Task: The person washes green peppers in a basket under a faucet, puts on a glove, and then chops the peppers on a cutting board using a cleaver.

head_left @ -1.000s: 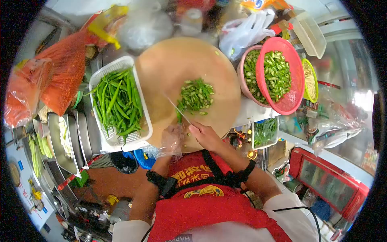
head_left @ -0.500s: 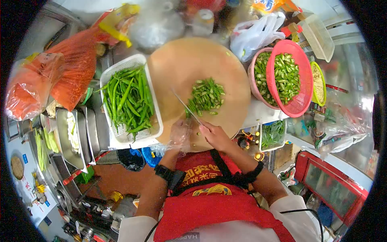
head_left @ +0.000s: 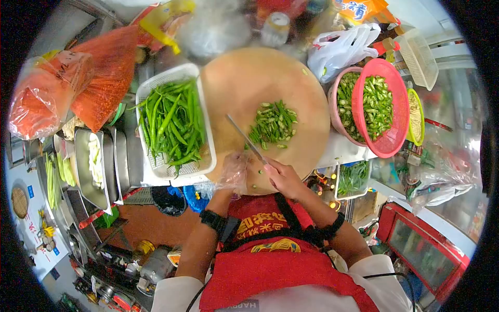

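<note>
My right hand [head_left: 283, 178] is closed round the handle of a knife [head_left: 245, 138], whose blade points up and left over the round wooden board [head_left: 228, 78]. Beside the blade, toward the board's front edge, my left hand [head_left: 235, 169] wears a clear plastic glove; its fingers are bent, and what they hold, if anything, is hidden. Cut green peppers [head_left: 273, 124] lie in a pile just right of the blade. Whole green peppers [head_left: 171, 122] fill a white basket [head_left: 208, 165] left of the board.
Right of the board, a pink basket [head_left: 399, 122] of cut peppers rests tilted on another pink basket [head_left: 335, 109]. A white plastic bag [head_left: 340, 49] and a can [head_left: 275, 28] stand behind. Metal trays [head_left: 86, 179] are at left, with a red mesh bag [head_left: 112, 78].
The view has shifted, so the board and baskets appear slightly farther right. The knife and my right hand sit a little farther from the cut pile.
</note>
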`<state>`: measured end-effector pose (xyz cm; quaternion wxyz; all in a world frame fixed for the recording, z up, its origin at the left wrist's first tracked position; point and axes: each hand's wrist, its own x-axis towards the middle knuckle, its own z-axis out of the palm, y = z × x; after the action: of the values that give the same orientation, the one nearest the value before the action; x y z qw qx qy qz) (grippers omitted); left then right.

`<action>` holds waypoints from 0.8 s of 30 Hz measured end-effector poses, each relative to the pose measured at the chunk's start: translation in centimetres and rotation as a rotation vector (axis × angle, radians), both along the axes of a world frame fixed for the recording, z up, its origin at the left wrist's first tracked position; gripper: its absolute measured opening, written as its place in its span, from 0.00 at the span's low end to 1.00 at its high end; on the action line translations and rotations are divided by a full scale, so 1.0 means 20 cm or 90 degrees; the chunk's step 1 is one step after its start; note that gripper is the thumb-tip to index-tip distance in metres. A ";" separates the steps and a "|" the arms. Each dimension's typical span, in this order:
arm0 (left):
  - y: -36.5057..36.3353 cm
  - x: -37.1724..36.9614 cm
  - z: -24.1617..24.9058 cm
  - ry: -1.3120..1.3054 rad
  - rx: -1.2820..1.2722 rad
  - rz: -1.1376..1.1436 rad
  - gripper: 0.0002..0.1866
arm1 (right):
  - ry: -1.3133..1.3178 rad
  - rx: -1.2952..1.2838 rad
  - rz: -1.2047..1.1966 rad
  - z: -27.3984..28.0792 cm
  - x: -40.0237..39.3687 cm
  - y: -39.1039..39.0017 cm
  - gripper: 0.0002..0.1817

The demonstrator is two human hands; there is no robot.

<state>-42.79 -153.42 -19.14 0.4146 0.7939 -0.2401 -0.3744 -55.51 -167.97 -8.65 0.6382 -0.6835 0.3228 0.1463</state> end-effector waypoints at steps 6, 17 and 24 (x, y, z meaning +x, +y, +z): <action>0.05 -0.01 -0.06 -0.082 -0.019 -0.016 0.15 | -0.052 0.015 -0.013 0.00 -0.01 0.00 0.27; -0.02 0.05 0.17 0.017 0.073 0.032 0.13 | -0.075 -0.032 0.036 -0.15 -0.06 0.00 0.26; 0.33 0.08 0.42 0.116 0.221 0.048 0.17 | -0.111 -0.012 0.064 0.08 -0.17 -0.15 0.21</action>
<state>-41.24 -146.76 -10.78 0.3051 0.8246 -0.1037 -0.4649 -58.89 -171.06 -7.12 0.6493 -0.7148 0.2329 0.1151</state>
